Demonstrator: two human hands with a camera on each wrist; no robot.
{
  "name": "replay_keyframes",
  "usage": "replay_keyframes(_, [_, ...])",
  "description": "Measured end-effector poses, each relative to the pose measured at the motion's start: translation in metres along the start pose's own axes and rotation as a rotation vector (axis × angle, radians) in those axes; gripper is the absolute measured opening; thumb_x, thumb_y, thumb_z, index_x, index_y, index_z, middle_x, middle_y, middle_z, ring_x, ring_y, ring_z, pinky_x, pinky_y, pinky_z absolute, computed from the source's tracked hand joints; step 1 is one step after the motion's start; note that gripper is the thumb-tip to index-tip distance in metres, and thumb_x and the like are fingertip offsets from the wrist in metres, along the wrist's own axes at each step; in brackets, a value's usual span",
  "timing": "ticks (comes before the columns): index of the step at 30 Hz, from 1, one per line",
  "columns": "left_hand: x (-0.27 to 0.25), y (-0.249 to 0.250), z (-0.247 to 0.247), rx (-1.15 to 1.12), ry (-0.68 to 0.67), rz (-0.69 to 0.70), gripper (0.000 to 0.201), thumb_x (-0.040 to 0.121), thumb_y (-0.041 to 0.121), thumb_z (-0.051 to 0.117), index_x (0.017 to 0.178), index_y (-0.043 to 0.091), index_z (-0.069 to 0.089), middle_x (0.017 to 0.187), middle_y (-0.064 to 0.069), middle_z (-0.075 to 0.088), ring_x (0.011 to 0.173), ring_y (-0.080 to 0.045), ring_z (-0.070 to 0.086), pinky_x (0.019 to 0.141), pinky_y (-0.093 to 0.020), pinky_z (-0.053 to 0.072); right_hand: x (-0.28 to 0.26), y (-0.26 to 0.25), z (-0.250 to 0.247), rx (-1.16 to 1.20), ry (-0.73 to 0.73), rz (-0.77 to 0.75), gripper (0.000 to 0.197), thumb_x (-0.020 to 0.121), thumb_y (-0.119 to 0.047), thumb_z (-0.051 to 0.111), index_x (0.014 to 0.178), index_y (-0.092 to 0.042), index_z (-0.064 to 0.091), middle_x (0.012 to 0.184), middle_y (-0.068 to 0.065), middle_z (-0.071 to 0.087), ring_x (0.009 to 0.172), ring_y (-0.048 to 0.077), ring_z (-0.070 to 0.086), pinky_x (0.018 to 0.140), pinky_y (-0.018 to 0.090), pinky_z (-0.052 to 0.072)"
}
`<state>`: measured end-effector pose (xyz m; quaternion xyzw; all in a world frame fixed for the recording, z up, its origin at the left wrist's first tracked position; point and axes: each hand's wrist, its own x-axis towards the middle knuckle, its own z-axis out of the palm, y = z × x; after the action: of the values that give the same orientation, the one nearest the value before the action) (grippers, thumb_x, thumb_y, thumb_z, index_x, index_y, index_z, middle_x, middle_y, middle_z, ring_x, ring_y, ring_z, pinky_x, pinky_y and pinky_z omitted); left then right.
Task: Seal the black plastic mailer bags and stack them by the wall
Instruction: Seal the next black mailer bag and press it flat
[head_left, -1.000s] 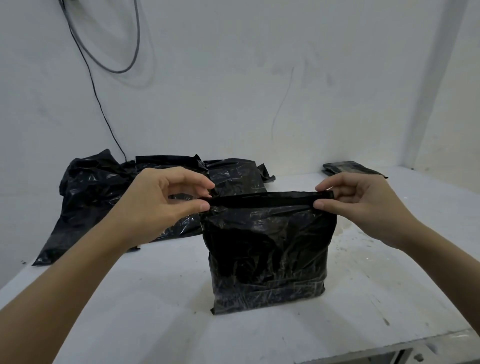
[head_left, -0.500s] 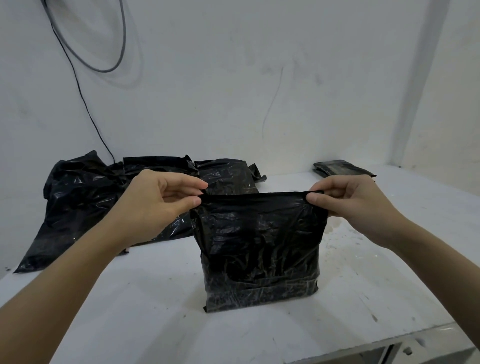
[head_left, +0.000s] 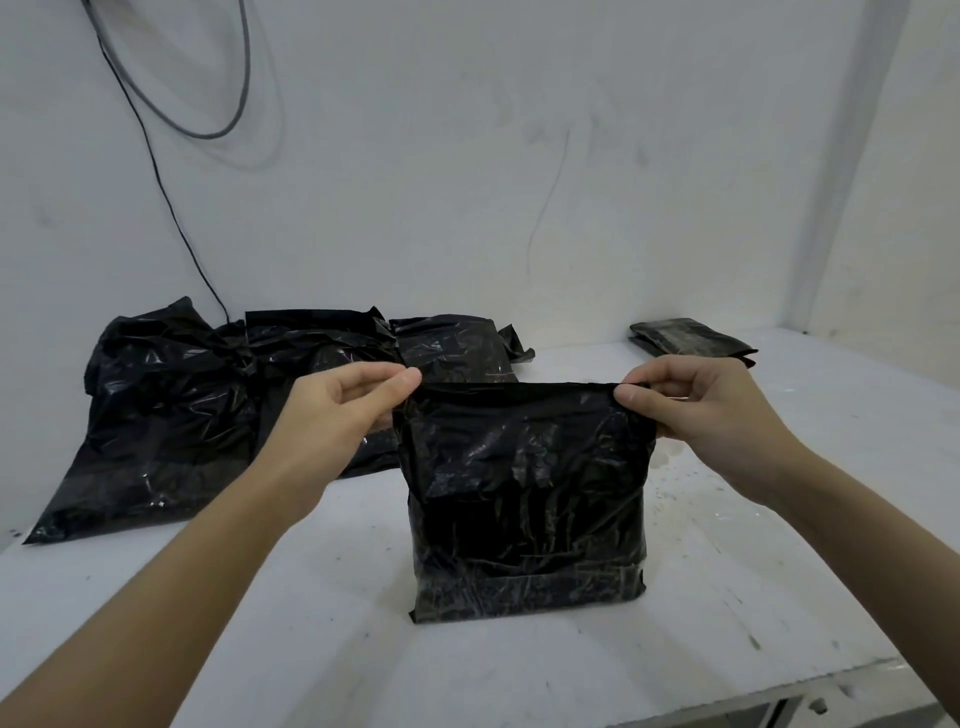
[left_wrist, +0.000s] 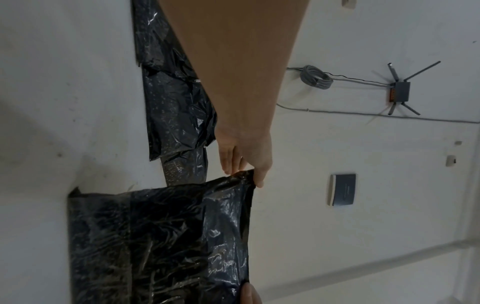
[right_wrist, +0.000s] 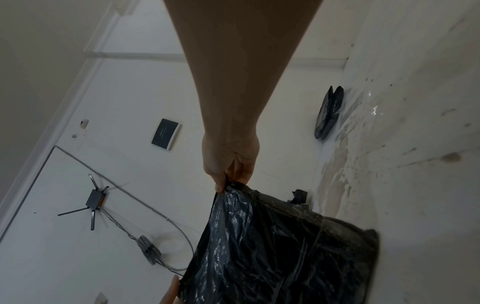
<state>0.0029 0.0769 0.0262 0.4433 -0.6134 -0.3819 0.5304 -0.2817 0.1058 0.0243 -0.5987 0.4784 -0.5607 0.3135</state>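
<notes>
White stained table (head_left: 779, 545): 1 upright black mailer bag (head_left: 524, 499), heap of black bags (head_left: 208, 415) by wall, 1 flat bag (head_left: 691, 338) far right.

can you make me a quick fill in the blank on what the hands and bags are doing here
Both hands pinch the top ___ of the upright bag.
The left hand and right hand each hold one top ___.
The bag stands on the white ___.
The pile of bags lies against the ___.

Missing words: edge; corner; table; wall
</notes>
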Motion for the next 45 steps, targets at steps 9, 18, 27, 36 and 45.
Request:
replay_keyframes(9, [0.0,0.002,0.001,-0.124,0.011,-0.142,0.018,0.076,0.025,0.07,0.088,0.012,0.074,0.088,0.0,0.075,0.08,-0.008,0.069,0.061,-0.017,0.054,0.003,-0.001,-0.001,-0.019,0.029,-0.009,0.003,0.079,-0.008,0.071,0.077,-0.009,0.069,0.062,0.001,0.068,0.059,0.011,0.061,0.058,0.021,0.053])
replay_keyframes(18, [0.002,-0.002,0.006,-0.054,0.14,-0.136,0.013,0.089,0.023,0.065,0.088,0.012,0.071,0.097,-0.005,0.071,0.093,-0.013,0.064,0.049,-0.015,0.049,0.004,-0.005,-0.011,0.269,-0.029,0.331,0.022,0.06,-0.024,0.073,0.077,-0.015,0.064,0.077,-0.002,0.069,0.068,0.009,0.062,0.064,0.026,0.042])
replay_keyframes(27, [0.007,0.002,0.019,-0.098,0.131,-0.265,0.02,0.098,0.024,0.053,0.092,0.006,0.06,0.105,-0.021,0.055,0.092,-0.028,0.053,0.058,-0.04,0.06,0.008,-0.002,-0.002,0.422,-0.009,0.459,0.018,0.065,-0.022,0.071,0.077,-0.018,0.058,0.084,0.0,0.064,0.086,0.017,0.057,0.065,0.029,0.052])
replay_keyframes(36, [0.023,-0.001,0.036,-0.162,0.229,-0.327,0.017,0.097,0.017,0.053,0.092,0.003,0.059,0.108,-0.009,0.056,0.102,-0.018,0.054,0.082,-0.047,0.055,0.03,0.014,0.022,0.474,0.185,0.541,0.013,0.089,0.001,0.06,0.1,0.0,0.056,0.101,0.011,0.056,0.112,0.031,0.046,0.074,0.041,0.053])
replay_keyframes(45, [0.042,-0.02,0.035,-0.172,0.225,-0.583,0.045,0.095,0.006,0.055,0.134,-0.007,0.038,0.15,-0.02,0.028,0.137,-0.039,0.03,0.088,-0.062,0.048,0.054,0.017,0.034,0.117,0.167,0.712,0.008,0.091,0.007,0.054,0.089,0.0,0.049,0.113,0.015,0.049,0.107,0.031,0.048,0.073,0.051,0.051])
